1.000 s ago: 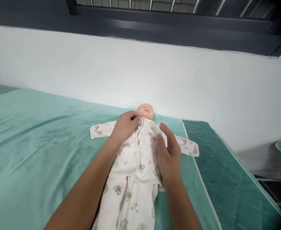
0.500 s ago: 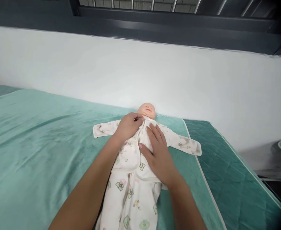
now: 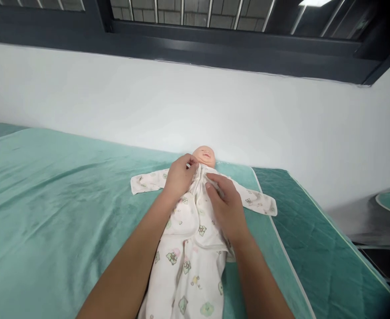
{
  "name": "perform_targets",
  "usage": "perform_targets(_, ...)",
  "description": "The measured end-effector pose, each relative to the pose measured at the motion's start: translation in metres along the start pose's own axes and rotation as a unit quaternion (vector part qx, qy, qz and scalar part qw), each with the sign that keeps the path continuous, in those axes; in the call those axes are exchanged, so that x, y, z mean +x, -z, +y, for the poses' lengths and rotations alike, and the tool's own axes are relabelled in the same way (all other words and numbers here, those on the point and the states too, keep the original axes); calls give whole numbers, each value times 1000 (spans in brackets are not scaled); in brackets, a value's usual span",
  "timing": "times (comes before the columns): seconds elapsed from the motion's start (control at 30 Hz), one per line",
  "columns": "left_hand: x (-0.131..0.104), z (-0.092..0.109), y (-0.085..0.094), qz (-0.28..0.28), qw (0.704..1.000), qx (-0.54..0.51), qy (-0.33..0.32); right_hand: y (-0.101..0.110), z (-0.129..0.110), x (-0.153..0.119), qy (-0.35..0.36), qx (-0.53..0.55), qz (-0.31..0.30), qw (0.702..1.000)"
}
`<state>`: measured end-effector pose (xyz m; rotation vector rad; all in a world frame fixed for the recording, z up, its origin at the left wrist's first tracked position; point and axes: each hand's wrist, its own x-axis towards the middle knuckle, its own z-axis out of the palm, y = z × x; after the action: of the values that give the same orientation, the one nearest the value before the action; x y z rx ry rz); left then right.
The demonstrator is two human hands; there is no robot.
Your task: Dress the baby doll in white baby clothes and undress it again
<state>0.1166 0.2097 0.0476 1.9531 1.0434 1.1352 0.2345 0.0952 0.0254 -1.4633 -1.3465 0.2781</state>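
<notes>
A doll [image 3: 204, 155] lies on its back, its head near the wall, dressed in a white printed top [image 3: 188, 217] with both sleeves spread out. White printed trousers [image 3: 188, 283] cover its lower part. My left hand [image 3: 181, 175] pinches the top's edge just below the doll's neck. On the chest's right side, my right hand [image 3: 227, 204] has its thumb and forefinger drawn close at a fold of the cloth. The fabric is gathered in creases between my two hands.
A light green sheet [image 3: 48, 199] covers the bed, with a darker quilted green cover [image 3: 317, 239] at the right. Behind stands a white wall [image 3: 131, 102] below a dark window frame [image 3: 215, 48] with metal bars.
My right hand has gone from lying spread on the chest to fingers drawn together at the cloth, which is now more creased. My left hand stays near the collar. The view has tilted up slightly.
</notes>
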Motion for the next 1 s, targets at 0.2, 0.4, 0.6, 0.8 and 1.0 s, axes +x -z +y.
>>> perform_targets(0.2,2,-2,0,35,999,-11,3,-16,-13,42,-58,-179,0,982)
perform_targets(0.4,4,-6,-1,18,999,-27,41,-27,-17,58,-131,-260,-46,956)
perform_targets(0.6,3,-6,-1,-5,998,-29,59,-9,0,60,-148,-113,-56,981)
perform_targets(0.8,3,-5,-2,0,998,-40,55,-14,-1,61,-141,87,18,986)
perform_targets(1.0,2,-3,-3,-5,998,-40,58,-18,16,61,-144,172,-12,974)
